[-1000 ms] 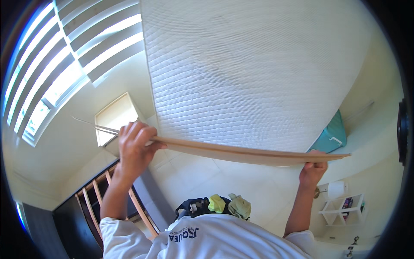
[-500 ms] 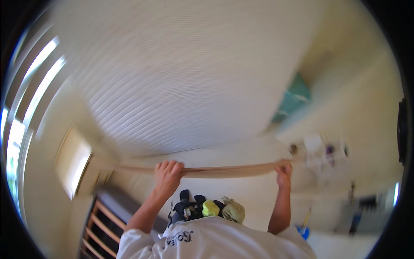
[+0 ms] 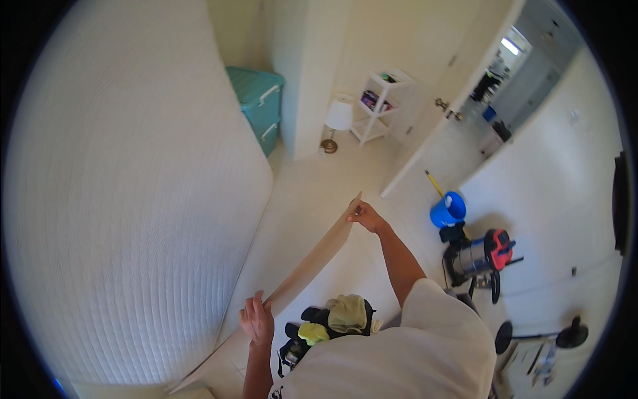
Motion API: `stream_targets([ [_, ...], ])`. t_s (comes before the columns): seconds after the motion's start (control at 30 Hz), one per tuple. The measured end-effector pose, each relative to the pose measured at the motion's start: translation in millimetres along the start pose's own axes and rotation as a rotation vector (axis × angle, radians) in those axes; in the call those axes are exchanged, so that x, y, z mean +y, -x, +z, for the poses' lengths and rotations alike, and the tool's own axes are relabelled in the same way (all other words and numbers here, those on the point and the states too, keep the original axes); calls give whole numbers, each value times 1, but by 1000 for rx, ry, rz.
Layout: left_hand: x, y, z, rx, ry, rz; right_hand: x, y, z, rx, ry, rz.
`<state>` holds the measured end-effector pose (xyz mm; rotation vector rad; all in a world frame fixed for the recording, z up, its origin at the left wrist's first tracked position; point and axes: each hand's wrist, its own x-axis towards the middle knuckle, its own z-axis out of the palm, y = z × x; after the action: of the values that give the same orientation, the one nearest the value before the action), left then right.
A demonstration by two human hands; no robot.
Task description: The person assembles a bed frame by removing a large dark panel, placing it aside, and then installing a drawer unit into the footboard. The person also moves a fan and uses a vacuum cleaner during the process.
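Note:
A long, thin, light-brown board runs slantwise in front of me, its far end up at the right and its near end down at the lower left. My right hand pinches it close to the far end, thumb and fingers on its edge. Further down, my left hand is closed on it, though part of the grip is hidden. A large white quilted mattress stands upright to the left, beside the board. At my waist hang pouches with black, olive and bright yellow cloths or gloves.
Teal storage boxes stand behind the mattress. A lamp and white shelf are by the wall. An open door shows another room. At the right are a blue bucket, a vacuum cleaner and a desk.
My view has turned right, bringing the doorway, bucket and vacuum cleaner into sight. The board, held by both hands, has gone from level to slanting, its right end now farther away.

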<state>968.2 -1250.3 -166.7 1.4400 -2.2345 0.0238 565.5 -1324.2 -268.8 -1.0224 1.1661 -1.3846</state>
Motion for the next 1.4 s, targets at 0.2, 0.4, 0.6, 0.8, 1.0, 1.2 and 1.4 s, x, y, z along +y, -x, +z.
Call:
stream_targets([
  [0.2, -79, -16, 24, -633, 134, -70, 52, -23, -38, 126, 132, 184],
  [0.4, -142, 5, 31, -1011, 108, -97, 65, 3, -54, 280, 257, 297],
  [0.6, -141, 17, 50, -1047, -46, 35, 38, 12, -27, 564, 1006, -46],
  [0.8, -146, 30, 67, -985, -6, -41, 12, 23, 99, -474, 1483, -291],
  [1.0, -145, 32, 78, -917, -22, -104, 84, 25, 107, -611, 1529, -271],
  [1.2, -129, -2, 78, -935, -5, -116, 37, -20, 64, -616, 1441, -545],
  [1.4, -38, -66, 74, -621, -123, -55, -14, -76, -10, -595, 1471, -544],
])
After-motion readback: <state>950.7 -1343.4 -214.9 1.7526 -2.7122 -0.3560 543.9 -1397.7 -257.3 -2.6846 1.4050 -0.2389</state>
